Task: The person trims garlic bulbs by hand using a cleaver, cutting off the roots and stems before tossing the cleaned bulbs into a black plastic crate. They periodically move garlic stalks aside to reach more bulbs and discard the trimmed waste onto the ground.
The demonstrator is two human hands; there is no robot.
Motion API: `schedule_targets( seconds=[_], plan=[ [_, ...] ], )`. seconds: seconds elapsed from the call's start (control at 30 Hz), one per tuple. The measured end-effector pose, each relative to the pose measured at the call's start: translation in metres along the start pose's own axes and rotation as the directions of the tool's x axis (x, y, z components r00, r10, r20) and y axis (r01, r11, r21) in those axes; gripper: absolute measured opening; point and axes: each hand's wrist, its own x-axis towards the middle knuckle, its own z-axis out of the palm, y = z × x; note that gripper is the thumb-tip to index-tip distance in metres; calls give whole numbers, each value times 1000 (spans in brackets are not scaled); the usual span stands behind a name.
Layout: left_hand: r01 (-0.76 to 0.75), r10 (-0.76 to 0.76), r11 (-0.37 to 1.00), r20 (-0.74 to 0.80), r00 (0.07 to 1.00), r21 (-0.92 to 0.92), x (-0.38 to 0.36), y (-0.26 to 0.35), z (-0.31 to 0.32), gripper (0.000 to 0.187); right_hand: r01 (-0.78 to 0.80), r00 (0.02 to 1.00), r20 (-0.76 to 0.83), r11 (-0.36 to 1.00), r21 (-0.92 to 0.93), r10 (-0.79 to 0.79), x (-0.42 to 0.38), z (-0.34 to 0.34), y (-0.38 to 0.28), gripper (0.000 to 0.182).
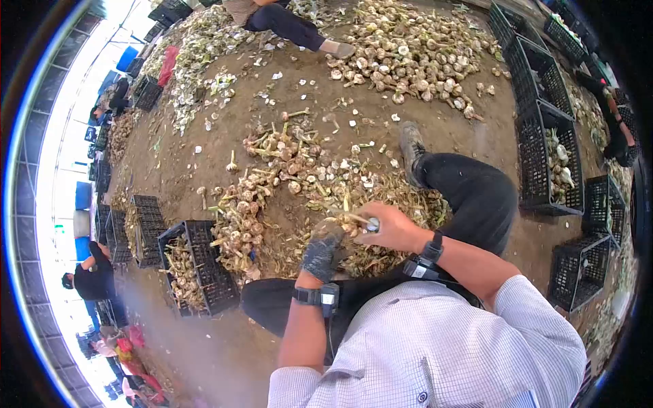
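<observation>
My left hand [322, 253], in a dark, worn glove, is closed around a garlic bulb [347, 224], which shows past the fingertips. Bare and close beside it, my right hand [394, 230] has its fingers curled at the bulb's stem side. A small rounded grey-white end [373, 224] pokes out between the right fingers; I cannot tell what it belongs to. Below both hands lies a heap of cut stems and dry leaves [381, 262], between my legs. Garlic bulbs with stems [245, 204] are piled just ahead and to the left.
A black crate [219, 275] with garlic trimmings stands at my left; another crate [527, 163] holding garlic is at my right. A large garlic heap [422, 51] lies ahead, near a seated person's leg [292, 26]. Other people [95, 272] work at the far left.
</observation>
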Motion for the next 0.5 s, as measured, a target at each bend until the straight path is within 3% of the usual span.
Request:
schedule_targets(
  seconds=[0.03,0.07,0.13,0.17,0.2,0.27,0.33,0.37,0.4,0.5],
  plan=[
    [101,-104,989,-20,994,-111,-11,16,21,36,7,1000,-2,999,-38,-7,-2,2,-5,33],
    [163,-164,987,-70,984,-11,-18,28,35,35,29,1000,13,994,-110,-28,-2,2,-4,35],
    [-186,157,883,103,982,431,-14,20,22,31,11,1000,-13,1000,16,-10,-5,0,3,36],
    [-220,183,867,125,975,447,-15,16,18,32,4,1000,-23,997,78,-2,-6,-2,7,36],
    [-255,210,850,147,967,461,-15,13,14,32,-115,993,45,980,165,109,-7,-6,10,36],
    [-27,26,991,11,1000,130,-38,41,42,37,-198,979,44,894,402,197,-8,-10,16,36],
    [-260,257,951,41,966,165,-32,26,40,46,-226,970,39,828,514,240,-7,-14,23,33],
    [-371,367,911,58,928,180,-26,14,36,51,-221,972,39,833,507,233,-7,-15,24,34],
    [-456,453,816,96,886,356,-11,-3,24,65,-216,973,40,839,500,226,-6,-16,24,36],
    [-517,481,485,279,831,706,-8,9,39,63,-228,973,74,839,494,221,-8,-15,13,35]
  ],
)
